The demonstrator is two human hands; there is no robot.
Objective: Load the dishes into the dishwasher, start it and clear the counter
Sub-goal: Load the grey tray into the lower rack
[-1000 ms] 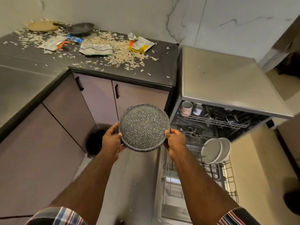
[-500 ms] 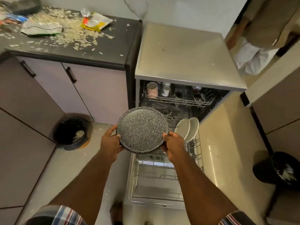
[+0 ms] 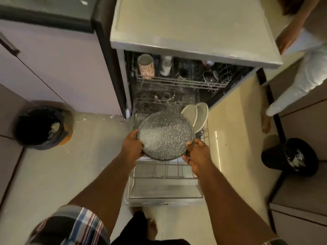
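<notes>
A speckled round pan (image 3: 165, 135) is held by its opposite rims above the pulled-out lower rack (image 3: 166, 175) of the dishwasher (image 3: 194, 30), beside two pale plates (image 3: 195, 114). The left hand (image 3: 131, 147) and right hand (image 3: 198, 155) are each curled around an edge. The pan is judged rigid, fairly heavy and smooth-coated; the two-sided rim hold suits it.

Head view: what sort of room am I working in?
A home kitchen, most likely: an open dishwasher with mugs in its upper rack, cabinets under a dark counter, and a bin.
</notes>
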